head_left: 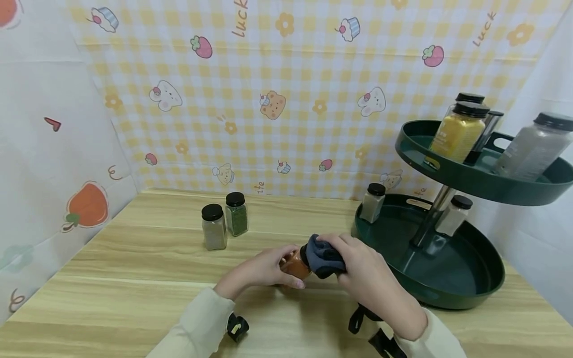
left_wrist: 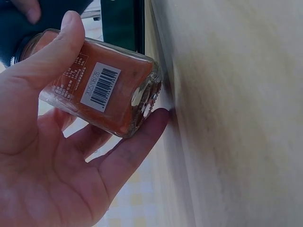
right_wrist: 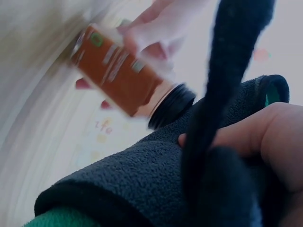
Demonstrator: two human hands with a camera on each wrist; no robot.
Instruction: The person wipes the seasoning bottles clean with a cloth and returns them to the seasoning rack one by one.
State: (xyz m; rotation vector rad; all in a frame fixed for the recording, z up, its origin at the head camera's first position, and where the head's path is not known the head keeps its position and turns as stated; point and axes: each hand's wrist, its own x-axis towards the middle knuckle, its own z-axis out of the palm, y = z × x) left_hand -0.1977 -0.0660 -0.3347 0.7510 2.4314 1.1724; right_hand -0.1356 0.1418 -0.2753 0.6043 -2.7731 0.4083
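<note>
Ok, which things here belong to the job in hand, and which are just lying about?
Apparently in the job:
orange-brown jar, held in the left grip
dark blue cloth, in the right grip

Lying about, not in use:
pale-filled jar and green-filled jar on the table
two-tier green rack and its jars

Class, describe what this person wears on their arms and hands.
The sleeves are cream, plain where visible, and end short of the hands. The left hand and right hand wear no gloves. A small black fitting shows beside the left cuff; black straps show near the right.
</note>
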